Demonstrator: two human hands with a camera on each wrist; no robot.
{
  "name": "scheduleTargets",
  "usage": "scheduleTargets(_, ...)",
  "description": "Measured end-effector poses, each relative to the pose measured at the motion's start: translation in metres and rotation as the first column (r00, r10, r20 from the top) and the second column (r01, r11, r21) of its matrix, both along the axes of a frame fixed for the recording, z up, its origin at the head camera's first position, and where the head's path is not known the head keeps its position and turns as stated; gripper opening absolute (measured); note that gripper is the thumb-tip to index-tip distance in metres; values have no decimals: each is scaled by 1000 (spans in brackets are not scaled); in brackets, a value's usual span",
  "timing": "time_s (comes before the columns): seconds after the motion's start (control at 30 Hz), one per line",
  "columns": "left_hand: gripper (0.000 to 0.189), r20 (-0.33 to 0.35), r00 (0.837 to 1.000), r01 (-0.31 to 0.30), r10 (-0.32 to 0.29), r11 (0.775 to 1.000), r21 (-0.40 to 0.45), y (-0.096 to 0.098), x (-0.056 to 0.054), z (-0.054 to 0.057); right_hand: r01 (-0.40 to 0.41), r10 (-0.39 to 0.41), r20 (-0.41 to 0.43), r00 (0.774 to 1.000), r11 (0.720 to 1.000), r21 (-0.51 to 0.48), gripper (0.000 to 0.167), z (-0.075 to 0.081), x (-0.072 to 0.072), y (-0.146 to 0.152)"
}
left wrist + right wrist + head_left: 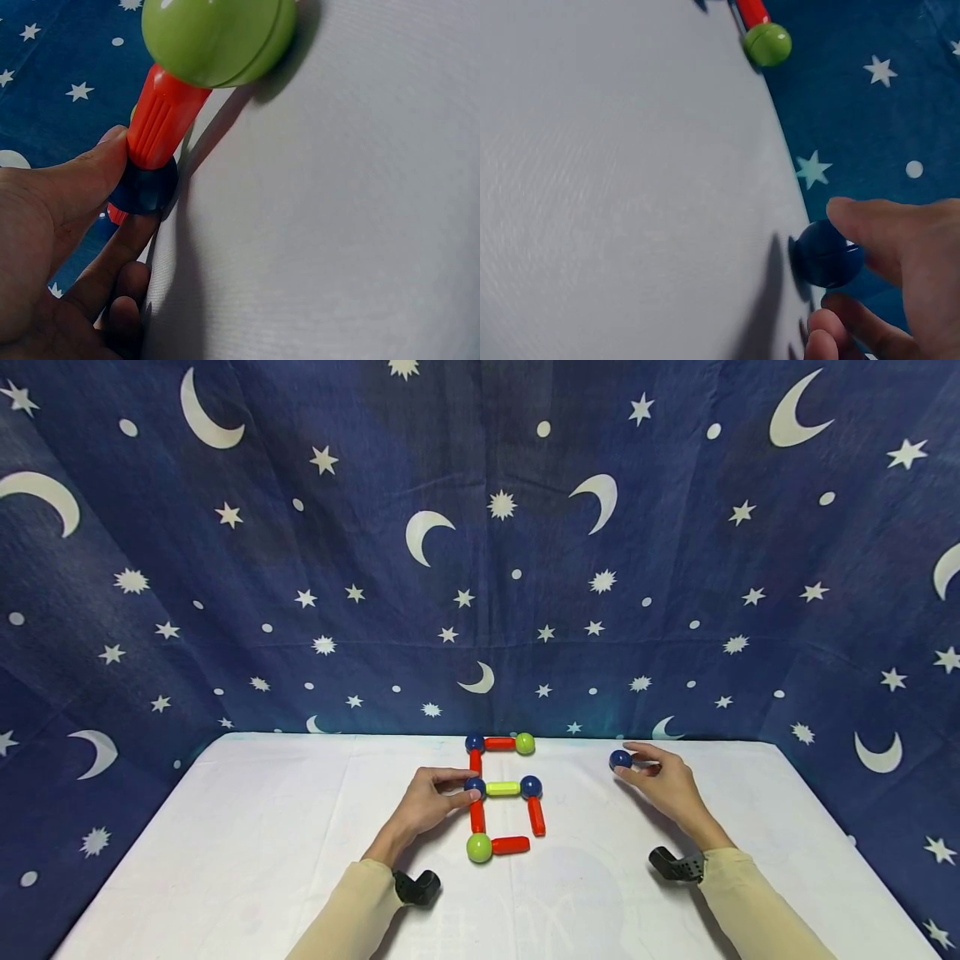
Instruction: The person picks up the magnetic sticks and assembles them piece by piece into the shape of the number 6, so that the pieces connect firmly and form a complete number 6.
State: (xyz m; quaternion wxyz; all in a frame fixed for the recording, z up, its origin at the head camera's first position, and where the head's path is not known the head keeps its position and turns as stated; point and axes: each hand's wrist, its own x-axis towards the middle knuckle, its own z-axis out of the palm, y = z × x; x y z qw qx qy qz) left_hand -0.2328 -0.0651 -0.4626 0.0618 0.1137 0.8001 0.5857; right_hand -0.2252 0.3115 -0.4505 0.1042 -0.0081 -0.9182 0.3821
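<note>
My left hand [429, 806] pinches a blue ball [476, 787] between thumb and fingers, on the left side of a figure of balls and rods. In the left wrist view, a red rod [166, 116] joins that ball to a green ball [217, 37]. On the right, my right hand [670, 783] has thumb and fingers around a separate blue ball [619, 760], which sits at the table surface. A yellow-green rod [502, 788] links the held left ball to another blue ball [531, 787], from which a red rod [536, 817] extends.
At the figure's top, a blue ball [475, 742], a red rod [499, 743] and a green ball [525, 743] form a row. Below, a red rod [512, 845] reaches right from the lower green ball [479, 847]. Behind the white table [247, 843] hangs a starry blue cloth [360, 643].
</note>
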Motion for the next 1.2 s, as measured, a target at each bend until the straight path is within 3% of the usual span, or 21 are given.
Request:
scheduleTargets(0.2,30,-11,1000,10,-9,1000,13,0,-1,-1,-22,23,-41,999,999,35,44,-6,-4,-2)
scheduleTargets(0.47,30,-14,1000,7,-7,1000,-1,-1,0,0,-41,44,-64,997,998,36,39,0,2,-10)
scheduleTargets(0.87,30,-14,1000,9,-9,1000,-4,-1,0,-1,-231,228,-52,972,972,-44,37,6,35,-54)
scheduleTargets(1.2,30,-20,1000,18,-18,1000,2,-1,0,0,-381,390,52,919,915,-131,33,-2,64,-83)
